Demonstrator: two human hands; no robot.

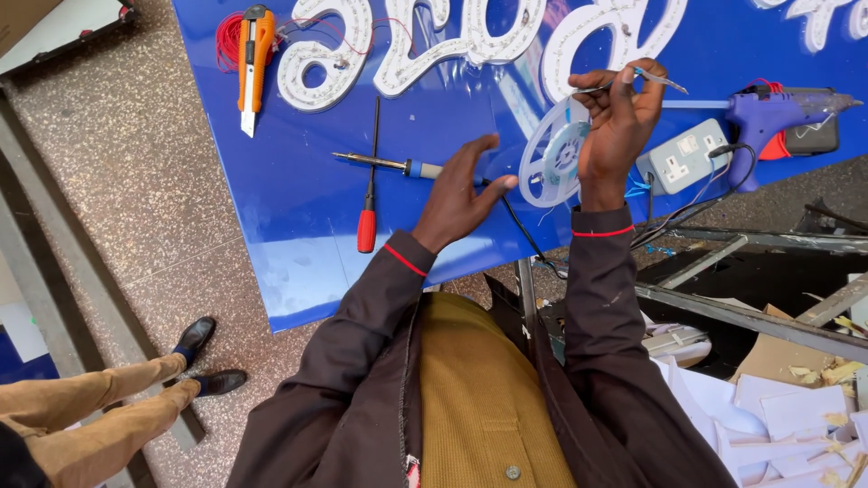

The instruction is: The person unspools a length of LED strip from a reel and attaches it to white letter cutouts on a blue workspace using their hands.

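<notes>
Head view, left hand (pixel 459 194): spread flat and empty, fingertips on the soldering iron (pixel 398 165) to steady it on the blue sign panel (pixel 298 226)
Head view, right hand (pixel 619 122): pinches the thin strip (pixel 658 79) off the white reel (pixel 553 154), raised clear of the panel

A soldering iron (pixel 398 165) with a blue grip is laid flat on the blue sign panel (pixel 298 208), near its front edge, tip pointed left, its black cord trailing off that edge. A white reel (pixel 553 154) is held tilted above the panel, and a thin strip (pixel 658 79) is pinched over it.
</notes>
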